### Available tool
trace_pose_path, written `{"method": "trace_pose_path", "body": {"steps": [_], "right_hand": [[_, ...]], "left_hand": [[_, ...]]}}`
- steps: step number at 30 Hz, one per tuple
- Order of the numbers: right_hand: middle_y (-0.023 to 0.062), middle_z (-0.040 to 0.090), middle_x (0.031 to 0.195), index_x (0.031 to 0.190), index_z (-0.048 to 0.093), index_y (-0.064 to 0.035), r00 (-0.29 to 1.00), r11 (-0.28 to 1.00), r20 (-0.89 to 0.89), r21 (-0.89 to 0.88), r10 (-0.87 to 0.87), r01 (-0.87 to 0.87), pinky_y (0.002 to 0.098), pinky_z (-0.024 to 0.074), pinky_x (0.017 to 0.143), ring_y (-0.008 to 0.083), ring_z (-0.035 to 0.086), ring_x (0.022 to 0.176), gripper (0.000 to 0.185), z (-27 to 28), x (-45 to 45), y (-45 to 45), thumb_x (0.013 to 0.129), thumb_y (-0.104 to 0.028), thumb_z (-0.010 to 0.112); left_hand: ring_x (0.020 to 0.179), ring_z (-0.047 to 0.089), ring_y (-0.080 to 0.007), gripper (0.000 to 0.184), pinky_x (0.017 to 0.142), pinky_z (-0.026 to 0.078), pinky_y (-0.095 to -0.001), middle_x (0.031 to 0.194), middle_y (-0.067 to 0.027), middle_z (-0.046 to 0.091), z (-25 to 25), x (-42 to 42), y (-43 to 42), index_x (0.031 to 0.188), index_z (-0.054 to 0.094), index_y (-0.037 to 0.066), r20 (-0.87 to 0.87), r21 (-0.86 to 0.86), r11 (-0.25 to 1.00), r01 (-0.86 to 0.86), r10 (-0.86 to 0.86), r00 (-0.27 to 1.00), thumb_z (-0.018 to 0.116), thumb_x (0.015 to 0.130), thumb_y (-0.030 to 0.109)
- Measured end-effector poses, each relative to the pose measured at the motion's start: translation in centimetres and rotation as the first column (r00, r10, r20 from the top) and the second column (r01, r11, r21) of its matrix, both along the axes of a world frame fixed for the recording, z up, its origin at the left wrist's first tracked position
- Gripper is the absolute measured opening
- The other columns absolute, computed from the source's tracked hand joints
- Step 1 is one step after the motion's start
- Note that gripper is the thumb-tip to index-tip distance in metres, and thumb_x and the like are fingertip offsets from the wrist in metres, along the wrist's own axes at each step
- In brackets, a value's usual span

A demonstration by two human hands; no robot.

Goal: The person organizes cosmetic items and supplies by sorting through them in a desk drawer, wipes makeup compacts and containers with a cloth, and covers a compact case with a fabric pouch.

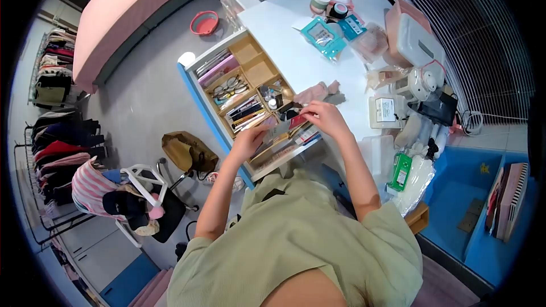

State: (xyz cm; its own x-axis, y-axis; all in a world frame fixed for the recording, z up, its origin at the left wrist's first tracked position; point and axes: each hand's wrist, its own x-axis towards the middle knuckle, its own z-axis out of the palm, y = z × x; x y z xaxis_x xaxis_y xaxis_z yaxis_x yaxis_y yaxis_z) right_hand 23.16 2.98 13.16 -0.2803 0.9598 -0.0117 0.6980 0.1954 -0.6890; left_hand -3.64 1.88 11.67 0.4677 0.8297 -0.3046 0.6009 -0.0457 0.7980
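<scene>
An open drawer (pixel 191 82) with wooden compartments lies in front of me. Over its near compartments, my left hand (pixel 250 141) is closed on a small greyish, see-through flat piece (pixel 277 132). My right hand (pixel 325 118) pinches its fingertips together at the drawer's right side, beside a small red and dark item (pixel 297 120); what it grips is too small to make out. Pens (pixel 245 112) fill a compartment beyond my left hand, and eyeglasses (pixel 230 86) lie in the one behind that. Past my right hand, a crumpled pinkish cloth (pixel 313 93) rests on the white desk (pixel 273 20).
On the desk stand a teal packet (pixel 323 38), jars (pixel 320 1), a white box (pixel 418 37) and a green package (pixel 401 171). A blue shelf (pixel 455 187) is at right. A chair (pixel 151 185), brown bag (pixel 190 152) and pink basin (pixel 204 23) are on the floor.
</scene>
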Motion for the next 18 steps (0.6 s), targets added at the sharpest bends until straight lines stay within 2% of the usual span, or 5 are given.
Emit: {"method": "trace_pose_path", "body": {"steps": [3, 4, 7, 11, 18], "right_hand": [[0.0058, 0.061, 0.083, 0.085, 0.065, -0.0106, 1.000, 1.000, 0.013, -0.006, 0.001, -0.001, 0.0347, 0.0474, 0.067, 0.0257, 0.059, 0.076, 0.011, -1.8, -0.5, -1.4, 0.077, -0.016, 0.060], [0.0057, 0.061, 0.083, 0.085, 0.065, -0.0104, 1.000, 1.000, 0.025, -0.013, -0.006, 0.006, 0.0346, 0.0474, 0.067, 0.0256, 0.059, 0.076, 0.011, -2.1, -0.6, -1.9, 0.077, -0.016, 0.060], [0.0064, 0.060, 0.083, 0.084, 0.065, -0.0100, 0.996, 0.998, 0.081, -0.036, -0.049, 0.053, 0.0352, 0.0476, 0.068, 0.0260, 0.059, 0.077, 0.010, -3.4, -0.8, -3.4, 0.077, -0.015, 0.059], [0.0073, 0.060, 0.083, 0.083, 0.065, -0.0098, 0.979, 0.995, 0.184, -0.034, -0.086, 0.094, 0.0363, 0.0477, 0.070, 0.0268, 0.059, 0.079, 0.009, -6.5, -0.7, -5.2, 0.078, -0.013, 0.058], [0.0092, 0.058, 0.082, 0.084, 0.065, -0.0083, 0.931, 0.964, 0.253, 0.015, -0.261, 0.266, 0.0376, 0.0477, 0.072, 0.0284, 0.058, 0.081, 0.010, -8.2, -1.5, -7.2, 0.077, -0.011, 0.058]], "left_hand": [[0.065, 0.054, -0.0337, 0.027, 0.058, 0.042, -0.0383, 0.074, -0.0169, 0.058, -0.7, -0.4, -1.4, 0.111, 0.059, 0.016, -0.043, 0.002, 0.999, 0.034, -0.034, 0.998, 0.050, 0.085, 0.013], [0.059, 0.049, -0.0227, 0.029, 0.058, 0.042, -0.0330, 0.069, -0.0155, 0.055, -1.9, -0.5, -2.0, 0.113, 0.058, 0.013, 0.050, 0.047, 0.998, 0.030, -0.032, 0.998, 0.050, 0.085, 0.010], [0.076, 0.058, -0.0353, 0.029, 0.065, 0.046, -0.0402, 0.083, -0.0176, 0.061, -3.8, 0.2, -3.0, 0.112, 0.058, 0.020, -0.033, 0.003, 0.999, 0.044, -0.043, 0.999, 0.051, 0.084, 0.016], [0.075, 0.060, -0.0325, 0.034, 0.067, 0.048, -0.0389, 0.084, -0.0166, 0.062, -7.0, 1.0, -4.2, 0.117, 0.056, 0.022, -0.094, 0.051, 0.992, 0.114, -0.108, 0.990, 0.053, 0.083, 0.021], [0.076, 0.060, -0.0345, 0.028, 0.069, 0.048, -0.0424, 0.081, -0.0183, 0.062, -9.1, 3.1, -4.9, 0.105, 0.064, 0.018, -0.133, 0.065, 0.995, 0.072, -0.062, 0.989, 0.054, 0.080, 0.027]]}}
